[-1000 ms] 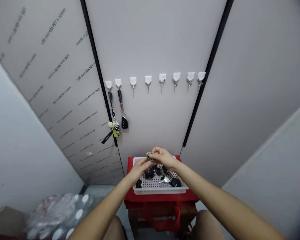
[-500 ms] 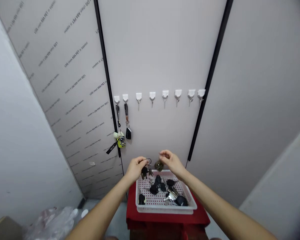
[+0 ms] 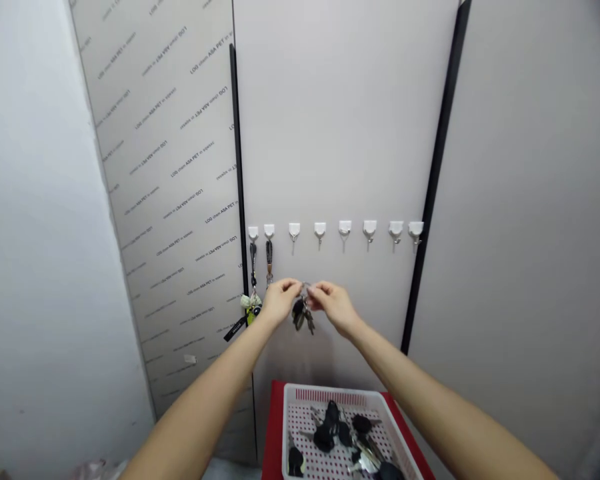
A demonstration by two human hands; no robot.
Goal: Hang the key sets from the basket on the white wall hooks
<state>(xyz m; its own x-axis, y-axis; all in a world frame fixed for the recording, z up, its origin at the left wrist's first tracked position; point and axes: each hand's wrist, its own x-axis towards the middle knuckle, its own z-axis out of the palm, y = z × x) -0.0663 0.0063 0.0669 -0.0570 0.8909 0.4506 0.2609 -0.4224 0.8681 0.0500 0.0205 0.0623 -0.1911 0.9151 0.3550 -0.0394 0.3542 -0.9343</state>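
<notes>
A metal key ring with a bunch of dark and metal keys [image 3: 303, 316] hangs in the air in front of the panel. My left hand [image 3: 281, 300] pinches the ring from the left. On its other side, my right hand [image 3: 335, 308] closes its fingertips on the ring. Below both hands stands a white plastic basket [image 3: 407, 445] with several black-headed keys [image 3: 325, 437] lying loose in it. Behind my left hand, a strap with a yellow-green charm [image 3: 251, 309] hangs from the leftmost hook, and a dark braided strap [image 3: 269, 253] from the second.
A row of white adhesive hooks [image 3: 345, 227] runs across the pale panel [image 3: 340, 133]. Black vertical strips [image 3: 443, 133] flank it. The basket sits on a red stool or table [image 3: 275, 427]. Clear plastic bags [image 3: 97, 470] show at the lower left.
Both hands have risen from just above the basket toward the hooks and come closer together. The key bunch has come up with them. The view has tilted upward.
</notes>
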